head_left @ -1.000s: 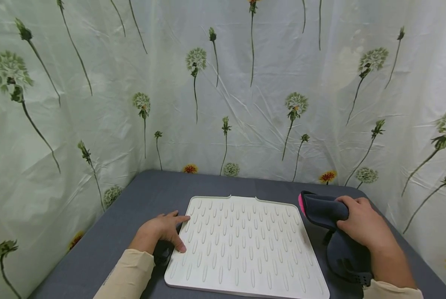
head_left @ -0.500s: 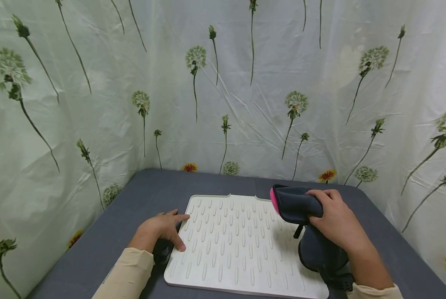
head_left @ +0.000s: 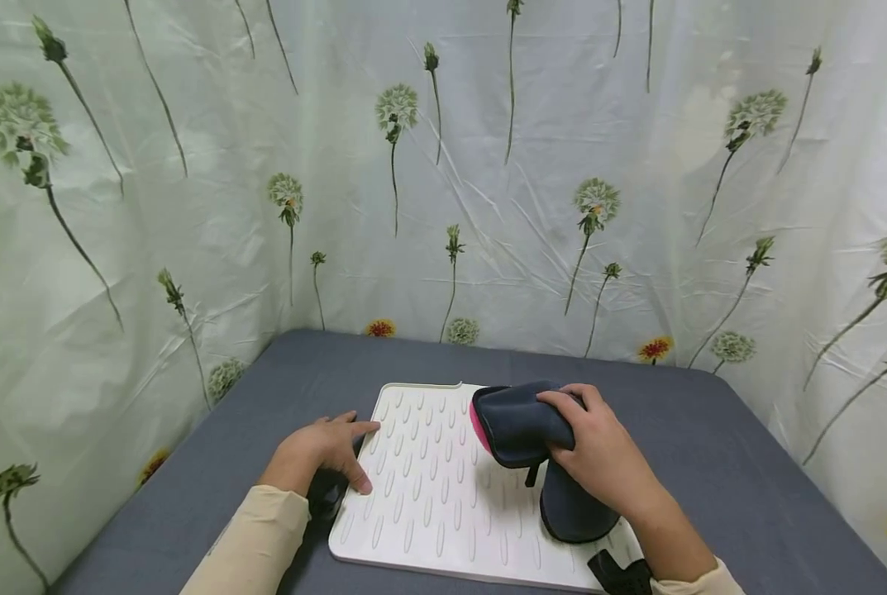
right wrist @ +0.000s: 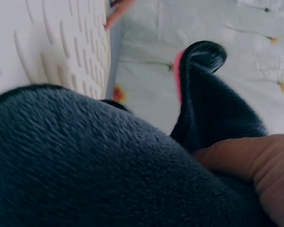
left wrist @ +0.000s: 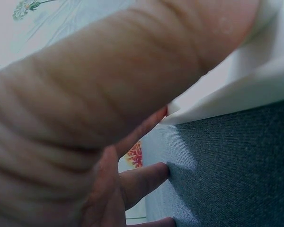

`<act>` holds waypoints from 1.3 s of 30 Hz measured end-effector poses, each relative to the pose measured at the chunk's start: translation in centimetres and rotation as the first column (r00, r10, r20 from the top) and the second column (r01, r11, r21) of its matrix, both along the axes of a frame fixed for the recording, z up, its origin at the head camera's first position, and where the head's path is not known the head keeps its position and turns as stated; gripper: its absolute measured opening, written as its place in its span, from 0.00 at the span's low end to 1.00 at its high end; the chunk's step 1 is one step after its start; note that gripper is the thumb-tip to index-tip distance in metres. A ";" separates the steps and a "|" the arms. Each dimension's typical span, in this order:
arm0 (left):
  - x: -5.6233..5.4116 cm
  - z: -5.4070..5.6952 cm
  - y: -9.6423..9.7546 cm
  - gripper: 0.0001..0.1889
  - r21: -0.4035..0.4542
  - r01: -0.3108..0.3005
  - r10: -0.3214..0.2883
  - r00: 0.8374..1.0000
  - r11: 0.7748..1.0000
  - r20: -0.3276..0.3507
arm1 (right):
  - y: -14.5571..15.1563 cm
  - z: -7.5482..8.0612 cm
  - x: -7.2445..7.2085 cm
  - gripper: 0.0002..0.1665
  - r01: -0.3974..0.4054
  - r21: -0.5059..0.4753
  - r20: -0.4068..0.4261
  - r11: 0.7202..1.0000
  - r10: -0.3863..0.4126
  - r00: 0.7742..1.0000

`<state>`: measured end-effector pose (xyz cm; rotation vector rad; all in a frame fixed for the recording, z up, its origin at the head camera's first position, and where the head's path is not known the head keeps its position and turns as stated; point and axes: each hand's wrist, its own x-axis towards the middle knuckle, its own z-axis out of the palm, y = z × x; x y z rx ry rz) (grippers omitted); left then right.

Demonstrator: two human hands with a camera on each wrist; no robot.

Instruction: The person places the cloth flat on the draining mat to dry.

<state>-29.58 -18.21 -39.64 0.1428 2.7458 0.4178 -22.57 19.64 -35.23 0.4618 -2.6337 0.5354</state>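
1. Broadly, we have a flower-printed curtain (head_left: pixel 428 182) closing off the far, left and right sides of the scene.
2. Before it spreads the dark grey counter (head_left: pixel 320 364), which carries the work.
3. On the counter lies a white ridged tray (head_left: pixel 413 512), flat; much of its right half is hidden from us by what is held above it.
4. Over that right half sits a dark blue padded item (head_left: pixel 521 421). We take it for soft footwear, but cannot tell whether it is one piece or two, nor whether its lower part touches the tray.
5. The right hand (head_left: pixel 599 454) has its grip wrapped round this item, so we judge the step in hand to be bringing it over the tray.
6. The left hand (head_left: pixel 317 453) has its grip released: the digits are spread, with thumb and forefinger touching the tray's left edge. We read this as steadying.
7. A next move would call, in our judgement, for lowering the item evenly, loosening the right grip only once the ridges bear its weight, with the left hand guarding the edge against sliding.
8. Smallest, a pink edging (head_left: pixel 479 428) shows at the item's left end and a short black strap (head_left: pixel 532 476) hangs below; we would watch that the strap does not get trapped underneath.
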 end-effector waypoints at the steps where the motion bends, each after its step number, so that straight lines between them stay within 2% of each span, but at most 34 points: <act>1: 0.0 0.0 0.0 0.57 0.005 0.002 -0.002 1.000 1.000 -0.002 | -0.4 -0.1 0.0 0.40 -0.015 -0.003 -0.014 1.000 0.015 1.000; 9: 0.1 -0.1 -0.1 0.58 0.032 0.000 0.000 1.000 0.999 -0.008 | -2.6 -2.0 -0.6 0.45 -0.111 0.017 -0.114 0.994 0.112 0.987; 13: 0.1 0.0 0.0 0.58 0.029 -0.007 0.007 1.000 1.000 -0.009 | -2.9 -3.1 -1.0 0.46 -0.130 0.022 -0.127 0.991 0.132 0.983; 16: 0.1 0.0 0.1 0.58 0.022 -0.014 0.014 1.000 1.000 -0.015 | -3.2 -3.8 -1.3 0.46 -0.154 0.023 -0.081 0.988 0.155 0.985; 19: 0.2 0.0 0.1 0.58 0.011 -0.019 0.019 1.000 1.000 -0.023 | -3.4 -4.3 -1.4 0.44 -0.190 0.045 0.022 0.981 0.189 0.982; 23: 0.1 0.1 0.2 0.58 0.007 -0.023 0.023 1.000 1.000 -0.021 | -3.5 -4.7 -1.4 0.40 -0.231 0.084 0.143 0.969 0.218 0.966; 29: 0.1 -0.1 0.4 0.57 0.009 -0.038 0.038 0.999 0.999 -0.011 | -2.5 -3.8 -1.1 0.38 -0.222 0.069 0.197 0.973 0.205 0.959; 39: 0.1 0.2 0.5 0.56 0.001 -0.052 0.052 0.999 0.999 -0.015 | 1.0 -0.6 -1.0 0.34 -0.151 0.042 0.178 0.988 0.141 0.974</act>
